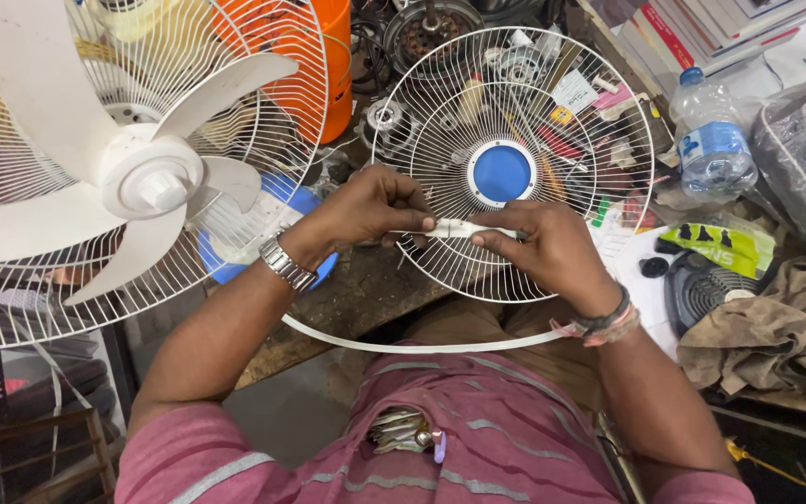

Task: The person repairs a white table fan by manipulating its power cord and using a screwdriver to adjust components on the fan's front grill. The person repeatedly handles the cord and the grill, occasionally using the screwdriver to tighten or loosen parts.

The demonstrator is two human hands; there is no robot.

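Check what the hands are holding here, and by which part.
Both hands, left hand and right hand, pinch the white plastic ring band at its clasp ends, in front of the round wire fan guard.

— Where's the fan (142,177)?
— On the left, blades up, beside the loose grille (512,163) at the middle of the tabletop (366,299).
— And the hands?
— Left hand (366,210) and right hand (538,245) meet before the grille, on a strip (459,228).
— The bottle (713,140)?
— Right of the grille, behind a rag (776,327).
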